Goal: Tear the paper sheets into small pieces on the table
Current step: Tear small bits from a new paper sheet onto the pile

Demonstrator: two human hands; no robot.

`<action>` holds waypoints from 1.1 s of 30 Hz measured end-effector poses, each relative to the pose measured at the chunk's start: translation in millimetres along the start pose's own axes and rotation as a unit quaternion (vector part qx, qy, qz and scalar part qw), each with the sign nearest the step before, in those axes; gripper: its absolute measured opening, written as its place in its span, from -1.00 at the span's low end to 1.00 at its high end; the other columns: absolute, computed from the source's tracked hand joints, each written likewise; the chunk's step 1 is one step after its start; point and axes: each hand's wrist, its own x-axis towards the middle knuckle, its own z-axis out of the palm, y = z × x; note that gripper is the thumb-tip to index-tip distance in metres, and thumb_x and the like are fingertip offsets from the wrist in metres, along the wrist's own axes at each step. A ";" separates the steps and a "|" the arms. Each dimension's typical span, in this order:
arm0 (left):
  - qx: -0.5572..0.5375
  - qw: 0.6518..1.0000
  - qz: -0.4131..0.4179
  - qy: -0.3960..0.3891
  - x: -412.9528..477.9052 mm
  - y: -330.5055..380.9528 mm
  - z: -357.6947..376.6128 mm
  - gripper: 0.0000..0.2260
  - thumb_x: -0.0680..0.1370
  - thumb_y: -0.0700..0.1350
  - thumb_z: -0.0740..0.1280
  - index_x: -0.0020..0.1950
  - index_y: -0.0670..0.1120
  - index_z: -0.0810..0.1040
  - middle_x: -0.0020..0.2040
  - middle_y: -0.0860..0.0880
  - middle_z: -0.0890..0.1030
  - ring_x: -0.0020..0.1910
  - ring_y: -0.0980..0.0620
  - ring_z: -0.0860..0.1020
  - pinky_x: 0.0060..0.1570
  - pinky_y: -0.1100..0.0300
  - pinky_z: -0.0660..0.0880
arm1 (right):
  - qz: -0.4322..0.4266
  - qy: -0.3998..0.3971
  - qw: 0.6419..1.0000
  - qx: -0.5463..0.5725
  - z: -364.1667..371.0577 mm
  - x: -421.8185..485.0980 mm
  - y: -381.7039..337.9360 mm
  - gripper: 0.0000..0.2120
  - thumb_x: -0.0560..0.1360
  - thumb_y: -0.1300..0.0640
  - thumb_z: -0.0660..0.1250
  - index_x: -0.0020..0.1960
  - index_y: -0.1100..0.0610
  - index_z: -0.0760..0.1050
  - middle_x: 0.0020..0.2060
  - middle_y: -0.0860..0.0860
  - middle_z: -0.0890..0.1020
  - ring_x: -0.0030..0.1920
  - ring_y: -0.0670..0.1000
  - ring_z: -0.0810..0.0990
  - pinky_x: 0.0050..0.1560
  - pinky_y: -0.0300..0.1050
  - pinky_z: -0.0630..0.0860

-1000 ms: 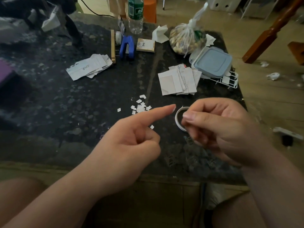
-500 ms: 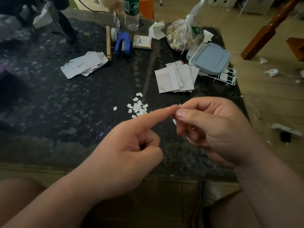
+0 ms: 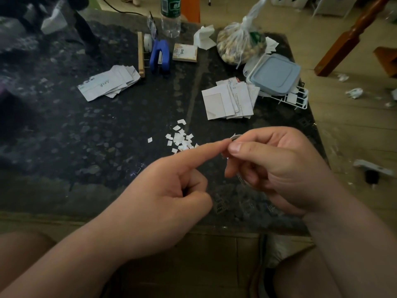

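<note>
1. Right hand (image 3: 279, 168), right of centre: thumb and forefinger pinch a pale ring (image 3: 235, 137), of which only a curved edge shows above the thumb and a grey sliver below the curled fingers. What the ring is cannot be told.
2. Left hand (image 3: 163, 196), centre: forefinger straight, its tip touching the ring at the right thumb; other fingers curled into the palm, thumb against them, nothing seen held.
3. Pieces (image 3: 181, 138): small white scraps in a loose cluster on the table (image 3: 107, 136), just beyond the left forefinger.
4. Right stack (image 3: 229, 102): fanned paper sheets, above the right hand, flat on the table.
5. Left stack (image 3: 109, 84): fanned sheets, upper left, well apart from the hands.
6. Box (image 3: 275, 73), blue lid, upper right, on a white wire rack (image 3: 300, 100) beside the right stack.
7. Bag (image 3: 238, 46), knotted plastic, top centre-right.
8. Blue stapler (image 3: 160, 55), notepad (image 3: 185, 53) and bottle (image 3: 170, 20), top centre.
</note>
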 end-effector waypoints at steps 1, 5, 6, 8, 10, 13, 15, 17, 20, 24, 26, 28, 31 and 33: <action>0.003 1.000 -0.001 -0.001 -0.3 -0.2 -0.1 -0.30 0.42 -0.25 0.26 0.42 0.40 0.44 -0.45 0.06 0.37 -0.51 0.16 0.30 -0.47 0.38 0.32 | 0.004 0.003 1.000 -0.001 0.9 0.3 -0.1 -0.83 0.44 0.17 0.37 -0.20 0.24 0.68 -0.37 0.23 0.66 -0.54 -0.03 0.38 -0.54 -0.28 0.26; 0.019 1.000 -0.011 -0.004 0.0 -0.9 0.4 -0.30 0.41 -0.22 0.27 0.45 0.36 0.43 -0.46 0.10 0.38 -0.51 0.18 0.31 -0.45 0.40 0.32 | 0.024 0.023 0.999 0.002 3.0 1.8 0.1 -0.80 0.54 0.33 0.34 -0.24 0.31 0.63 -0.43 0.21 0.62 -0.54 -0.01 0.33 -0.55 -0.27 0.21; 0.006 1.000 -0.014 -0.002 0.3 -0.9 0.7 -0.31 0.41 -0.23 0.27 0.44 0.36 0.44 -0.46 0.09 0.37 -0.51 0.15 0.31 -0.45 0.36 0.32 | 0.026 0.031 0.999 0.003 3.5 1.8 0.5 -0.79 0.54 0.35 0.32 -0.25 0.33 0.62 -0.45 0.19 0.61 -0.54 -0.01 0.32 -0.55 -0.26 0.20; -0.039 0.999 -0.023 -0.001 2.3 -0.9 1.4 -0.31 0.39 -0.25 0.26 0.39 0.37 0.48 -0.46 0.04 0.37 -0.49 0.03 0.30 -0.45 0.19 0.32 | 0.022 0.042 0.999 0.004 4.2 1.8 1.3 -0.81 0.54 0.37 0.31 -0.24 0.37 0.58 -0.48 0.16 0.57 -0.53 -0.01 0.32 -0.55 -0.24 0.22; -0.092 0.995 -0.027 -0.002 4.8 -2.9 1.0 -0.31 0.35 -0.29 0.25 0.37 0.28 0.55 -0.49 0.00 0.39 -0.50 -0.04 0.29 -0.42 0.03 0.31 | 0.015 0.040 0.999 0.007 4.7 1.9 1.4 -0.84 0.50 0.33 0.36 -0.25 0.36 0.56 -0.49 0.14 0.55 -0.53 -0.02 0.33 -0.54 -0.25 0.25; -0.183 0.983 -0.010 -0.020 6.3 -5.6 -0.8 -0.36 0.27 -0.24 0.31 0.36 0.05 0.62 -0.56 0.00 0.39 -0.57 0.03 0.29 -0.41 0.10 0.36 | -0.001 0.022 1.000 0.012 5.4 1.3 0.2 -0.86 0.40 0.23 0.35 -0.32 0.22 0.60 -0.50 0.11 0.53 -0.54 -0.06 0.36 -0.52 -0.26 0.28; -0.244 0.969 -0.004 -0.037 6.8 -5.6 -0.4 -0.40 0.27 -0.20 0.31 0.33 -0.03 0.64 -0.58 0.00 0.37 -0.60 0.04 0.26 -0.45 0.16 0.38 | -0.011 0.016 1.000 0.014 5.5 1.1 0.2 -0.86 0.39 0.23 0.35 -0.32 0.18 0.61 -0.51 0.11 0.52 -0.54 -0.08 0.37 -0.52 -0.27 0.30; -0.282 0.958 -0.001 -0.046 7.3 -5.9 0.4 -0.42 0.28 -0.20 0.30 0.31 -0.07 0.65 -0.59 0.00 0.36 -0.61 0.04 0.24 -0.47 0.18 0.38 | -0.016 0.016 1.000 0.021 5.0 1.0 0.4 -0.87 0.39 0.25 0.34 -0.32 0.21 0.60 -0.51 0.11 0.51 -0.54 -0.08 0.37 -0.51 -0.27 0.31; -0.305 0.951 0.002 -0.051 7.7 -6.6 1.7 -0.43 0.28 -0.21 0.29 0.31 -0.10 0.65 -0.59 -0.01 0.34 -0.61 0.04 0.24 -0.47 0.17 0.37 | -0.018 0.015 0.999 0.024 3.8 1.0 0.8 -0.88 0.39 0.25 0.34 -0.30 0.26 0.59 -0.51 0.11 0.51 -0.54 -0.06 0.35 -0.51 -0.25 0.29; -0.315 0.948 0.002 -0.050 8.0 -8.0 1.5 -0.43 0.28 -0.22 0.29 0.30 -0.13 0.65 -0.59 -0.01 0.33 -0.61 0.04 0.24 -0.46 0.16 0.38 | -0.021 0.010 1.000 0.019 3.4 0.4 0.4 -0.87 0.40 0.23 0.35 -0.30 0.19 0.61 -0.50 0.11 0.52 -0.52 -0.05 0.37 -0.51 -0.24 0.30; -0.320 0.946 0.001 -0.050 7.3 -8.0 1.2 -0.43 0.28 -0.22 0.28 0.29 -0.14 0.66 -0.59 -0.01 0.32 -0.62 0.04 0.23 -0.47 0.16 0.37 | -0.021 0.009 1.000 0.018 3.4 0.2 -0.2 -0.87 0.40 0.23 0.35 -0.30 0.19 0.61 -0.48 0.12 0.53 -0.50 -0.02 0.38 -0.50 -0.22 0.30; -0.321 0.946 0.003 -0.048 7.0 -7.7 1.1 -0.44 0.29 -0.22 0.28 0.28 -0.14 0.66 -0.59 -0.01 0.32 -0.62 0.04 0.23 -0.47 0.16 0.36 | -0.020 0.007 1.000 0.019 3.5 0.1 -0.8 -0.88 0.40 0.22 0.35 -0.30 0.21 0.60 -0.48 0.13 0.54 -0.49 0.00 0.38 -0.50 -0.21 0.30; -0.300 0.953 0.003 -0.035 6.9 -7.1 1.3 -0.45 0.30 -0.21 0.28 0.29 -0.10 0.66 -0.58 0.00 0.34 -0.61 0.04 0.24 -0.46 0.15 0.36 | -0.013 0.002 1.000 0.022 4.0 -0.2 -1.9 -0.87 0.40 0.21 0.35 -0.29 0.18 0.61 -0.46 0.13 0.57 -0.51 -0.01 0.38 -0.52 -0.24 0.28; -0.236 0.972 0.007 -0.014 6.0 -6.1 1.1 -0.43 0.30 -0.18 0.29 0.31 0.00 0.66 -0.57 0.01 0.36 -0.59 0.01 0.26 -0.48 0.10 0.34 | -0.004 -0.007 0.999 0.037 4.0 -0.2 -2.4 -0.85 0.41 0.19 0.32 -0.28 0.18 0.62 -0.44 0.15 0.58 -0.52 -0.01 0.38 -0.57 -0.26 0.22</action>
